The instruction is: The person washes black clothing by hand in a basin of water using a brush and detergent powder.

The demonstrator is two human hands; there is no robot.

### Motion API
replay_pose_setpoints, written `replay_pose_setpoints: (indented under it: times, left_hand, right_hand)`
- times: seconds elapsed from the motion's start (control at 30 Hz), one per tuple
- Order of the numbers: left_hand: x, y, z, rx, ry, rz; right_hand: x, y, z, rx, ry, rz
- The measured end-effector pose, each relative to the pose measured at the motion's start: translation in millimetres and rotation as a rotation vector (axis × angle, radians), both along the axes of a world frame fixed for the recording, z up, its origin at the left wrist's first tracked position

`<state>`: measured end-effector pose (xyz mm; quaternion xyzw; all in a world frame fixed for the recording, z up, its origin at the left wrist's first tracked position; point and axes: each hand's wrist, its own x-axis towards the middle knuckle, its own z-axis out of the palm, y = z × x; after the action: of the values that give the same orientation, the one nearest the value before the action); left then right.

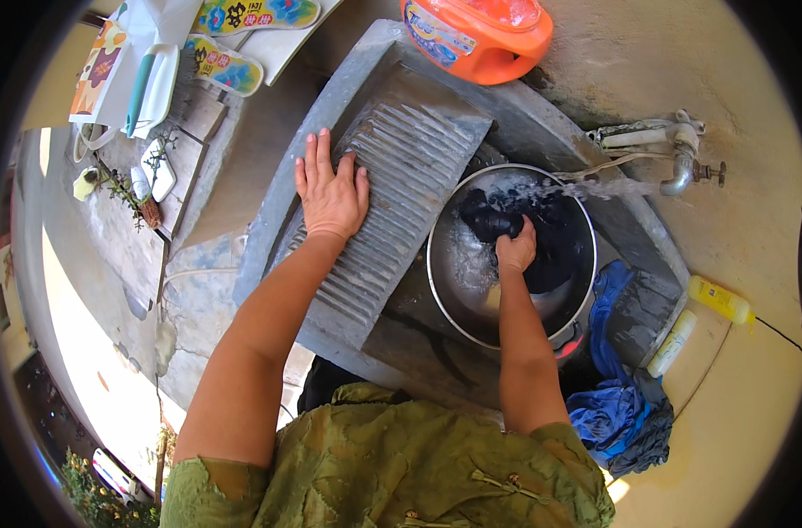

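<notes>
My left hand (333, 195) lies palm down, fingers apart, on the left edge of a ridged concrete washboard (401, 218) built into a stone sink (279, 178). Inside the sink, to the right of the washboard, stands a round metal pan (466, 323) with water in it. My right hand (516, 249) is in the pan and grips a bunched dark cloth (490, 219). More dark fabric (551, 254) lies under the water beside it. From a metal tap (679, 165) on the right, a stream of water (606, 190) runs into the pan.
An orange Tide detergent jug (480, 39) stands on the sink's back rim. Blue wet clothes (609, 409) hang over the right edge, near a yellow bottle (719, 298) and a white bottle (672, 343). At the left, a scrub brush (142, 92) and patterned insoles (226, 66) rest near a slab.
</notes>
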<state>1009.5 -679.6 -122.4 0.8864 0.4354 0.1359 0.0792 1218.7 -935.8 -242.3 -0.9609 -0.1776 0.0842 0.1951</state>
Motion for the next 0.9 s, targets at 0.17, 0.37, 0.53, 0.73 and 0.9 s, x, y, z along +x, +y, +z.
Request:
replay_pose_setpoints:
  times: [0.17, 0.37, 0.53, 0.73, 0.9]
  left_hand:
    - [-1.3, 2.1, -1.4, 0.006, -0.009, 0.022]
    - [-3.3, 1.1, -1.3, -0.012, -0.022, 0.011]
    - [-1.3, -0.2, -4.8, -0.002, -0.008, 0.014]
    - [-3.0, -0.1, -1.5, -0.009, 0.012, 0.024]
    - [-3.9, 1.7, -0.1, -0.006, 0.020, 0.030]
  right_hand:
    - [-20.5, 4.0, 39.8, 0.803, 1.007, -0.606]
    - [16.8, -33.0, 141.4, 1.116, 1.307, -0.374]
    - [46.1, -38.7, 161.7, 0.092, 0.689, -0.224]
    - [-40.3, -1.0, 125.2, 0.112, 0.054, 0.330]
    - [-86.9, -2.7, 58.3, -0.395, 0.330, 0.604]
